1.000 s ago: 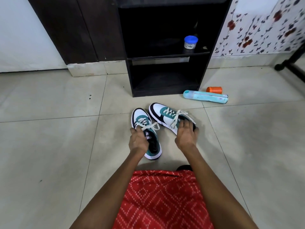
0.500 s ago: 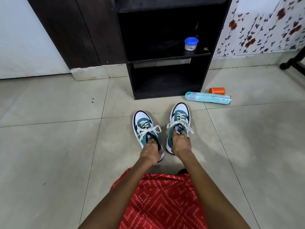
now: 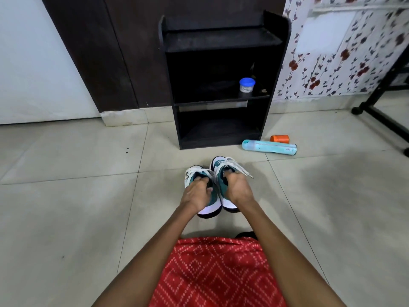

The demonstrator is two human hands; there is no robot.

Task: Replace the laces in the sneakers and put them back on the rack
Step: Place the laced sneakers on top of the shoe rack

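Two white, teal and black sneakers with white laces are side by side, toes pointing away from me, in front of the black shoe rack (image 3: 221,142). My left hand (image 3: 197,194) grips the left sneaker (image 3: 210,209) with fingers curled into its opening. My right hand (image 3: 238,187) grips the right sneaker (image 3: 221,167) the same way, and its lace ends trail to the right. Both heels appear raised off the tiled floor. The hands hide most of each shoe's collar and tongue.
A small jar with a blue lid (image 3: 246,84) stands on the rack's middle shelf; the bottom shelf looks dark. A light teal spray can (image 3: 269,147) lies on the floor right of the rack with an orange cap (image 3: 280,138) behind it. A black stand leg (image 3: 380,117) crosses the floor at right.
The right sneaker was turned straight beside the left one. Both hands moved into the shoe openings, brought the pair together and tipped the heels up. The view tilted up, showing the whole rack.
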